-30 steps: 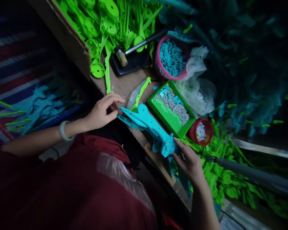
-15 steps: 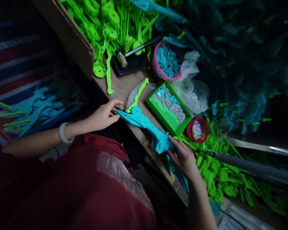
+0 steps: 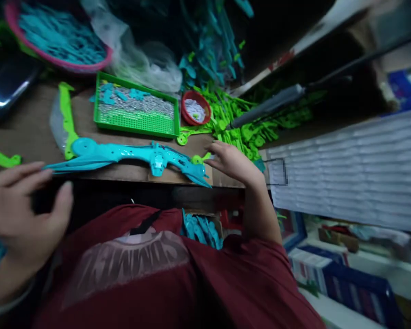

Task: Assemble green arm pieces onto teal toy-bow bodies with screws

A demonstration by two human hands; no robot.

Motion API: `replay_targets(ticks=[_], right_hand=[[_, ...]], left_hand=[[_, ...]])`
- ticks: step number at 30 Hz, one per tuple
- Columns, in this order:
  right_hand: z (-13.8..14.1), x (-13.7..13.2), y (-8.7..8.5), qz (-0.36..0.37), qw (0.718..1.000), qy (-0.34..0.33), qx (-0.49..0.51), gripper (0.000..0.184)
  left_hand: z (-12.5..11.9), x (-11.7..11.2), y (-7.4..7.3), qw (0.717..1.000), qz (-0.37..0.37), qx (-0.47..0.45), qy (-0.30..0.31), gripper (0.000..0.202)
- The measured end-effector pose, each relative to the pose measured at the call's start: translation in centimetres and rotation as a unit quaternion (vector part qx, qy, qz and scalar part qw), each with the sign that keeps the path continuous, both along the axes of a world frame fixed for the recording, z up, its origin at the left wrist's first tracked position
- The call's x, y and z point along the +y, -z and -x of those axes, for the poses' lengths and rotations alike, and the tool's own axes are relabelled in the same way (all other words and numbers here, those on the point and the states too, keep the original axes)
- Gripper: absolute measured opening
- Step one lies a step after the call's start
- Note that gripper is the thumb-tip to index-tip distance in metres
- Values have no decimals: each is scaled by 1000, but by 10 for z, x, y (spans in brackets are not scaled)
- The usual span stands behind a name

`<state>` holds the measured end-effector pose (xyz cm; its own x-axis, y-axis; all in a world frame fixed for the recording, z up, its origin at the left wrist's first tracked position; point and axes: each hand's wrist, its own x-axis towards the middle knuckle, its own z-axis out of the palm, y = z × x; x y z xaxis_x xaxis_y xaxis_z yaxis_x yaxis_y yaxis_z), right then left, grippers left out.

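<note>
A long turquoise plastic bow-shaped part point(image 3: 133, 153) lies across the front edge of the bench, its middle block facing me. My left hand point(image 3: 27, 205) is open at the part's left tip, thumb spread away and fingertips at or touching the tip. At the other end, my right hand point(image 3: 231, 160) pinches a small lime-green piece point(image 3: 197, 159), which rests against the turquoise part. A lime-green curved arm point(image 3: 66, 121) with a clear sheet beside it meets the turquoise round end.
Behind stand a green basket point(image 3: 137, 125) of small metal pieces, a red basket point(image 3: 184, 112) of white pieces and a pink basket point(image 3: 85, 68) of turquoise pieces. Lime-green parts point(image 3: 246, 132) are heaped at right, near a grey rod point(image 3: 270, 107). Another lime-green arm point(image 3: 2, 157) lies left.
The view has swung right. My right hand has moved from the turquoise part's middle to the lime-green piece at its right end. My left hand has opened beside the left tip.
</note>
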<state>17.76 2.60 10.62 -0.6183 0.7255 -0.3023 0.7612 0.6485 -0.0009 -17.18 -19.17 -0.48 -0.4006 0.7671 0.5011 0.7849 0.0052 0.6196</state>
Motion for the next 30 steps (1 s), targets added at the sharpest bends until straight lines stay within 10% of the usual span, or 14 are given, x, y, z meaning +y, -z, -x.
replay_targets(ticks=[3,6,11,21,30], right_hand=[[-34,-37,4,-12,996,76,-52,29],[-52,-72,31,7,995,99,-28,36],[-69,-88,77,18,986,126,107,26],[-89,-44,59,-90,968,58,227,28],[-94,-32,93,-85,956,36,280,31]], left_hand=[[-56,31,-10,954,-29,130,270,37],[-110,80,-13,909,10,184,375,38],[-140,136,-13,876,118,254,393,66],[-142,164,-28,866,164,281,379,61],[-144,166,-23,850,196,312,377,63]])
